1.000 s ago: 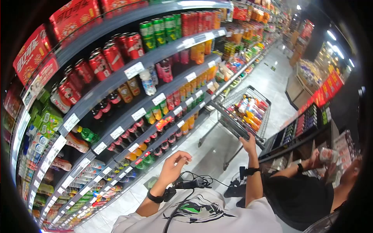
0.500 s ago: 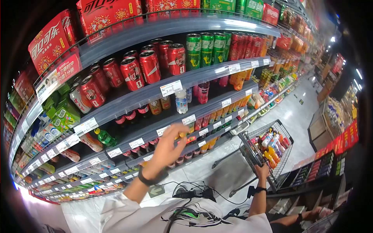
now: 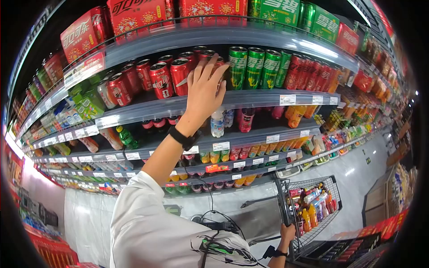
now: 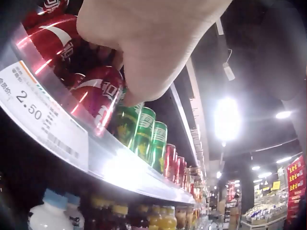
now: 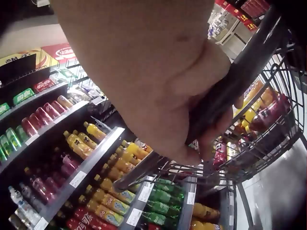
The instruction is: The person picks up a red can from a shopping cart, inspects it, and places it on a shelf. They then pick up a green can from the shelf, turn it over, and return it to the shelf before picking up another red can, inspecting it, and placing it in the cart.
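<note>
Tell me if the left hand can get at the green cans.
Probably yes: the left hand is at the red cans, right beside the green cans on the same shelf, and no other goods stand before them.

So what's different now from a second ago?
The left hand has risen and reached out to the red cans, next to the green cans; whether it grips one is unclear. The right hand still holds the cart handle.
</note>
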`<state>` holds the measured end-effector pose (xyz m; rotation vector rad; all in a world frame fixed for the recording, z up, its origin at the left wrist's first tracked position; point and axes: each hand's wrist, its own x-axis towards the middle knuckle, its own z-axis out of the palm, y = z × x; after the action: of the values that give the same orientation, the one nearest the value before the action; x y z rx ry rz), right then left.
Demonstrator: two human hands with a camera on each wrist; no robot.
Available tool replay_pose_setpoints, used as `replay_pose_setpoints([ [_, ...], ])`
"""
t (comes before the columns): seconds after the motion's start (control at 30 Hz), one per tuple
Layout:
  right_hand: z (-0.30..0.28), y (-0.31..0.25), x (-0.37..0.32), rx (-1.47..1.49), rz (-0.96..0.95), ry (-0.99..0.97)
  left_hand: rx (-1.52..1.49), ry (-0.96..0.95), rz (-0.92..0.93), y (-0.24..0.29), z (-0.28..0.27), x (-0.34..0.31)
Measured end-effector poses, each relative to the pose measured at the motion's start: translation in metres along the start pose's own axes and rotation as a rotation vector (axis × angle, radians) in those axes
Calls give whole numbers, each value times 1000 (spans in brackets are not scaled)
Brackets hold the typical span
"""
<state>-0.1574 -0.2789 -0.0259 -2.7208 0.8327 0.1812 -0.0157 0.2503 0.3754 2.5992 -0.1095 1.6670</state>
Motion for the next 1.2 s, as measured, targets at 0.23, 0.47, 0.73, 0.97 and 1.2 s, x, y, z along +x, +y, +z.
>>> replay_pose_setpoints([
  [0.23, -3, -2, 11, -10, -9, -57, 92, 1, -37, -14, 3, 1],
  [0.47, 14, 16, 15, 64, -65, -15, 188, -4, -93, -12, -7, 1],
  [0.73, 6, 8, 4, -31, -41, -68, 93, 1, -69, -14, -14, -13],
  [0.97, 11, 6, -7, 14, 4, 14, -270, -174, -72, -8, -89, -87],
  [1.2, 13, 5, -33, 5, 31, 3, -509, -384, -317, -52, -173, -222],
])
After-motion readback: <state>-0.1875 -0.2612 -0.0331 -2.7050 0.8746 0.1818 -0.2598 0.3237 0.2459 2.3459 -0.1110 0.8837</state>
